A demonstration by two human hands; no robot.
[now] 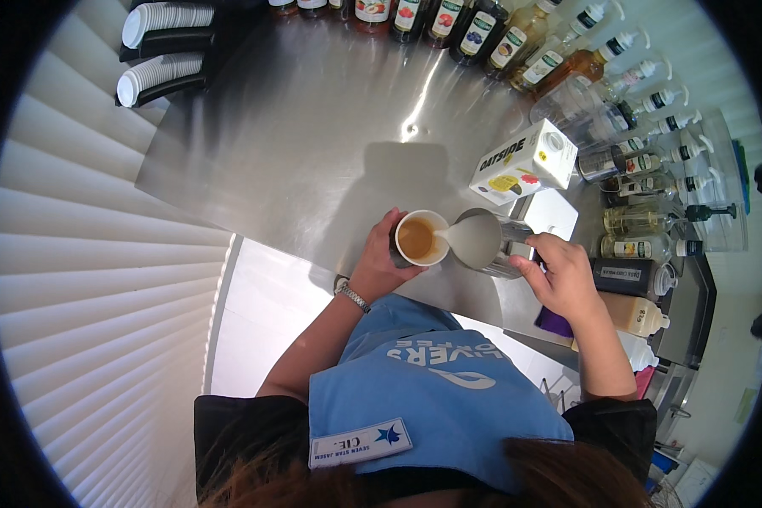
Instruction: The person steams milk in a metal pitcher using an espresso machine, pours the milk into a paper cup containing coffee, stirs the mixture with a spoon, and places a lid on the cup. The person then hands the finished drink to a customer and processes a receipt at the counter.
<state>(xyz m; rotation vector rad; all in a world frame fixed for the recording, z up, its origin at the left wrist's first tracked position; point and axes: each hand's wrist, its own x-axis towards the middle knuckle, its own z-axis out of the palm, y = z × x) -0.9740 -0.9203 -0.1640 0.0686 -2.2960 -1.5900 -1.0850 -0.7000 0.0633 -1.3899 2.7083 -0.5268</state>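
Observation:
My left hand [380, 260] holds a paper cup [441, 222] with brown coffee [416, 239] inside, tilted to the right. Closed around the handle of a stainless steel milk pitcher [508, 267], my right hand [555, 273] tips it left. White milk [476, 241] fills the pitcher up to its spout, which meets the cup's rim; whether milk is flowing into the coffee is hard to tell. Just beyond the pitcher stands an oat milk carton [514, 166], with another white carton [552, 213] partly behind it.
Syrup bottles [476, 38], many with pumps, line the back and right of the steel counter [279, 140]. Stacked white cup lids [165, 73] lie in black holders at the far left. A purple cloth [552, 322] and squeeze bottles [635, 314] are at the right, near my forearm.

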